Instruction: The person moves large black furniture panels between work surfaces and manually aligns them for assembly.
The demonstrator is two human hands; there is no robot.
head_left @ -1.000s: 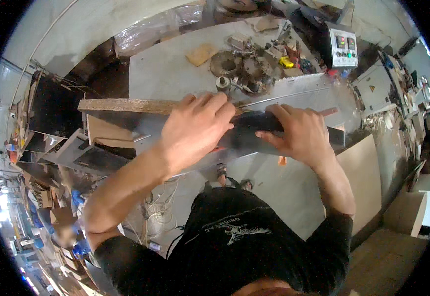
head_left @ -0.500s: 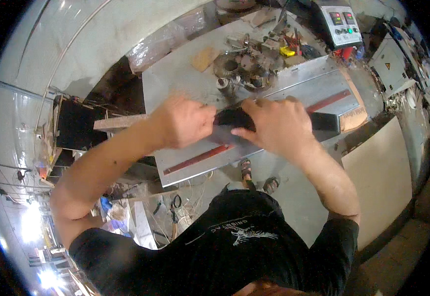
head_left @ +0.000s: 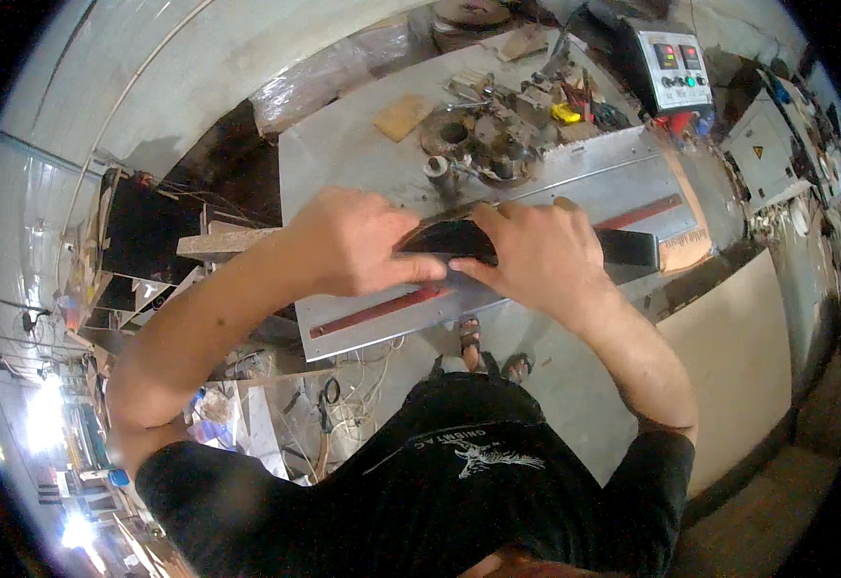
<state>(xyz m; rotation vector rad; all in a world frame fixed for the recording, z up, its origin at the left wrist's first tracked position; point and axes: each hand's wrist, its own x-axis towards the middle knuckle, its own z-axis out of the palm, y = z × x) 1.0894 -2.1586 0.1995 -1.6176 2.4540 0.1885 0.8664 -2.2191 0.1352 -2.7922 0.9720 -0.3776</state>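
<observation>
Dark board [head_left: 623,247] lies on the bench [head_left: 362,154]; our left hand [head_left: 358,243] and right hand [head_left: 536,252] press it flat-palmed, mid-feed; next calls for steady pushing

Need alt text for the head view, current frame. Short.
Seen from above, a person's left hand and right hand press flat on a dark panel lying on a grey metal table. A red strip runs along the table's near edge. Tools and metal parts clutter its far side, beside a control box with lit displays.
</observation>
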